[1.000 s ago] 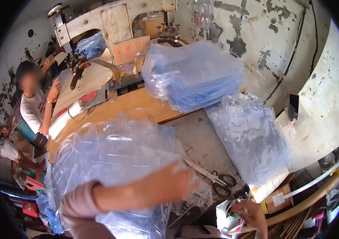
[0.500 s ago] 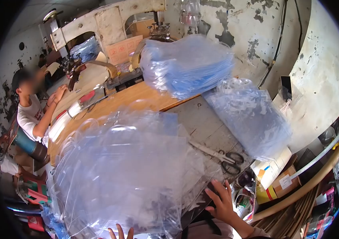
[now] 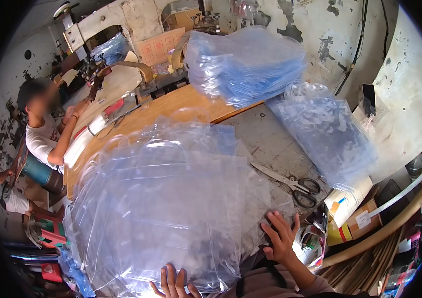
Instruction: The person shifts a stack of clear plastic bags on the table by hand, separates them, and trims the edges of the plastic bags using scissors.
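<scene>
A pile of clear plastic bags with looped handles covers the near part of the table. My left hand rests on the pile's near edge, fingers apart and flat on the plastic. To the right, my right hand lies with spread fingers at the table's edge, touching a loose clear sheet there. Neither hand grips anything. Black-handled scissors lie beyond my right hand, their blades pointing left.
A tall stack of bluish plastic bags stands at the back, with another flat bundle of bags right of it. A co-worker sits at a machine on the left. Cardboard boxes lie below the right edge.
My left hand has come further onto the near edge of the pile. My right hand stays open at the table's edge. The whole view has shifted slightly.
</scene>
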Demonstrator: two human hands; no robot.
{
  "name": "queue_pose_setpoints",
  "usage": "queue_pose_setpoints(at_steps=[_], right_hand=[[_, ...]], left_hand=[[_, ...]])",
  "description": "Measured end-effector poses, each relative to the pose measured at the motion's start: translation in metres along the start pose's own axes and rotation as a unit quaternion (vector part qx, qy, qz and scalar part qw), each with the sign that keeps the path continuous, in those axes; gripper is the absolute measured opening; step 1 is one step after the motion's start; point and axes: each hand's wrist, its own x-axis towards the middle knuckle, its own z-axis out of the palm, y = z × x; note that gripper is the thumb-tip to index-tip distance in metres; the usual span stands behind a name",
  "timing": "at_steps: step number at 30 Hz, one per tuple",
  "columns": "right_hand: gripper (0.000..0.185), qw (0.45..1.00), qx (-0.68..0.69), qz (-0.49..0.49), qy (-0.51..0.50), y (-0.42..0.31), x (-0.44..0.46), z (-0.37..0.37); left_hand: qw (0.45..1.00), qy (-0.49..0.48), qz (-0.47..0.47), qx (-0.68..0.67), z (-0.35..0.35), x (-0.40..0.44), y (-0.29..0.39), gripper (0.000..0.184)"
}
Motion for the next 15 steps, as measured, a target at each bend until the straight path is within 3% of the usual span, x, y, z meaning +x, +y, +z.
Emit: queue_pose_setpoints(at_steps=[6,7,15], right_hand=[[0.041,0.999,-0.019,-0.008,0.05,0.007,-0.005,0.013],[0.039,0.999,-0.025,-0.01,0.031,0.005,-0.004,0.008],[0.038,0.999,-0.024,-0.026,0.033,0.008,-0.007,0.01]], left_hand=[[0.995,0.098,0.033,-0.009,0.011,0.007,-0.002,0.037],[0.99,0.118,0.076,0.019,0.01,0.016,-0.002,0.038],[0.977,0.156,0.144,0.027,0.021,0.013,-0.015,0.038]])
